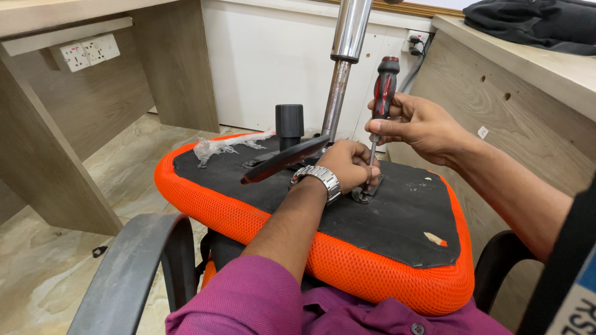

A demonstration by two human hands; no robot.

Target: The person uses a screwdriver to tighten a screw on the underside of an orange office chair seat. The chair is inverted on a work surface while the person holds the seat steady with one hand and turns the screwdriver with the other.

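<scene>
A crumpled scrap of clear plastic wrap is seen at the far left corner of the upturned chair seat, whose black underside is rimmed in orange mesh. A small white sticker is fixed to the wooden desk panel on the right, and a white double socket sits under the desk on the left. A chrome gas-lift column rises from the seat's middle, with a black lever and a black cylindrical knob just beside it. A dark bag lies on the right desk top. The screwdriver, red and black, is held upright by the right hand, fingers pinched around its handle. Its tip meets a metal bracket near the seat's centre, where the left hand is curled, fingers pressed together around the shaft.
</scene>
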